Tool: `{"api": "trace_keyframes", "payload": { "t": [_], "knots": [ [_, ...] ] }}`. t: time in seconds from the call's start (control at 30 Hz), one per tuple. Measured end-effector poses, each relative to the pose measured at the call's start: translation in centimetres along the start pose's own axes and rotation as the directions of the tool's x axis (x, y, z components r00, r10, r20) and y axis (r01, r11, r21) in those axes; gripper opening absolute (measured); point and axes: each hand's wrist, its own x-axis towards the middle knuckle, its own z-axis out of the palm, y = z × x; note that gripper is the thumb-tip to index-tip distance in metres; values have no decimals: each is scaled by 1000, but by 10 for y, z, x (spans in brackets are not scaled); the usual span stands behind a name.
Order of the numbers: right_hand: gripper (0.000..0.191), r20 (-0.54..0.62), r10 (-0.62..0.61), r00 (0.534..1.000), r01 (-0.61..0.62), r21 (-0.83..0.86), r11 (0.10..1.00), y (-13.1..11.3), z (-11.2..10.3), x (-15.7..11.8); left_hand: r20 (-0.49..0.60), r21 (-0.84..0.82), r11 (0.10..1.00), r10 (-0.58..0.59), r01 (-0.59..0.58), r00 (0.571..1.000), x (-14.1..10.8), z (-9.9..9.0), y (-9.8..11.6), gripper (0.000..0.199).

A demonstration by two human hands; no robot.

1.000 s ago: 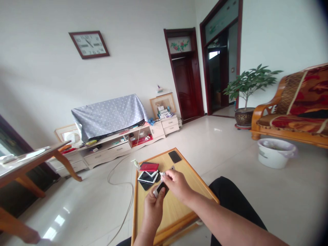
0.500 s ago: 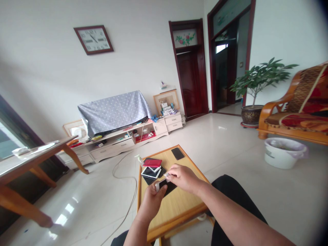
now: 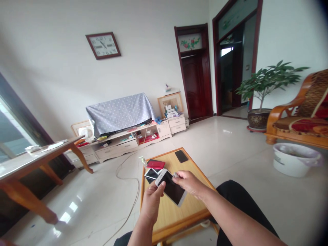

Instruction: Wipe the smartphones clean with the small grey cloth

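The left hand (image 3: 151,205) holds a white phone (image 3: 171,188) tight, the right hand (image 3: 189,183) pinches a small silver bit (image 3: 175,174), and a black phone (image 3: 181,156) lies at 12 o'clock on the wooden counter (image 3: 189,215).

Heads up, the white smartphone (image 3: 170,188) between your left hand (image 3: 151,205) and right hand (image 3: 188,182) blocks any straight pass between them. Toward the far left of the wooden tray (image 3: 179,227), the red case (image 3: 155,164), stacked phones (image 3: 151,174) and pump bottle (image 3: 141,160) crowd your path. There's wood to move over near the right edge, up to the black phone (image 3: 181,156). Past the left edge, the floor cable (image 3: 127,174) loops nearby, though the gap's hard to judge from here.
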Motion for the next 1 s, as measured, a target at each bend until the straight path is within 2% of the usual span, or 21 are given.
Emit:
{"api": "trace_keyframes", "payload": {
  "t": [0.1, 0.2, 0.27, 0.33, 0.4, 0.47, 0.53, 0.7, 0.9, 1.0],
  "knots": [
    [41, -113, -50, 992, 44, -56, 997, -2, 2, 2, -29, 44, 998, 53, -52, 998, -1, 4, -5, 43],
    [39, -220, -293, 930, 215, -319, 923, -9, 6, 0, -31, 185, 973, 144, -136, 989, -2, 8, -7, 40],
    [36, -166, -477, 863, 335, -520, 786, -16, 14, -7, -39, 293, 939, 200, -181, 979, -3, 10, -8, 35],
    [37, -38, -591, 806, 425, -657, 622, -21, 26, -17, -28, 354, 906, 258, -232, 966, -4, 11, -9, 29],
    [40, 96, -635, 767, 489, -729, 480, -26, 39, -28, -14, 356, 888, 315, -290, 949, -4, 11, -11, 26],
    [40, 189, -633, 750, 524, -755, 395, -29, 46, -33, -8, 337, 881, 357, -334, 934, -4, 10, -12, 25],
    [39, 201, -621, 758, 517, -765, 384, -29, 46, -31, -3, 352, 869, 371, -346, 929, -5, 8, -13, 26],
    [38, 35, -590, 807, 385, -788, 480, -25, 33, -16, 11, 470, 827, 344, -308, 939, -6, 3, -12, 29],
    [41, 214, -560, 800, 514, -725, 457, -25, 49, -29, -3, 398, 853, 369, -337, 930, -5, 3, -19, 24],
    [39, 134, -557, 820, 454, -745, 489, -20, 45, -22, -6, 393, 877, 303, -276, 953, -7, 1, -18, 28]
  ]
}}
